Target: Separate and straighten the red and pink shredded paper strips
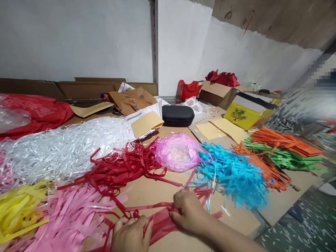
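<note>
Here, the left hand [131,232] and the right hand [189,210] both have their fingers curled around a flat, dark red, cloth-like piece [162,220] that spans between them. It is above the flat brown cardboard [236,225]. Past the hands sit a round, shiny pink plastic bag [180,153] and a messy heap of bright blue strips [233,175].

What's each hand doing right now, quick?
Left hand: closed, holding the red material.
Right hand: closed, holding the same red material.
</note>
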Demonstrator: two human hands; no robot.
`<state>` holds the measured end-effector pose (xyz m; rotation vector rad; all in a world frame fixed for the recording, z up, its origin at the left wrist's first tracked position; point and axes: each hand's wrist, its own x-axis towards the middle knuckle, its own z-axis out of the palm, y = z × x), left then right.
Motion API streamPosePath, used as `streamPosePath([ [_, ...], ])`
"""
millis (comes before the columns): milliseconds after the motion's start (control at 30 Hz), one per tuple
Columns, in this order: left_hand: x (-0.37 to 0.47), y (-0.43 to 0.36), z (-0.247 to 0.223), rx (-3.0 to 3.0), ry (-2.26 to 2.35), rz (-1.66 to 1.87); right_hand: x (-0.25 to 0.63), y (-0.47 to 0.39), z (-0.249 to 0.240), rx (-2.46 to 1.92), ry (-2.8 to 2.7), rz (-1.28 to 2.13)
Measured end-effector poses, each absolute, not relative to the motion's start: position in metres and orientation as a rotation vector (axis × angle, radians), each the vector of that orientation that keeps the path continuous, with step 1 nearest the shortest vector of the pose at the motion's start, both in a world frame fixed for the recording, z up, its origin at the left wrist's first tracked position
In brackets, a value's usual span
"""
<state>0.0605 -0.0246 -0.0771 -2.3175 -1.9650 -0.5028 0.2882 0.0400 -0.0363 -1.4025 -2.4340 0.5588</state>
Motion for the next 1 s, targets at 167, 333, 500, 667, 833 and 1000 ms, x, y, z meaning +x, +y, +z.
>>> streamPosePath([
  [167, 0.06, -0.024, -0.067, -2.3, -1.912, -0.543, 0.288, 0.044, -0.027, -1.463, -2.397, 0.632],
  [333, 0.068, -0.023, -0.046, -2.464, -1.757, -0.538, 0.308, 0.047, 0.001, -1.469, -2.304, 0.488],
  [500, 0.081, -0.03, -0.025, -2.58, -1.682, -0.321, 0.319, 0.044, 0.012, -0.867, -2.734, 0.304],
  [667, 0.089, -0.037, -0.029, -2.446, -1.614, -0.135, 0.314, 0.054, 0.016, -0.935, -2.685, 0.36],
  [833, 0.073, -0.035, -0.038, -2.435, -1.544, -0.396, 0.29, 0.031, 0.013, -0.914, -2.662, 0.212],
  [1000, 0.058, -0.037, -0.036, -2.428, -1.442, -0.593, 0.282, 0.025, -0.016, -0.918, -2.758, 0.095],
])
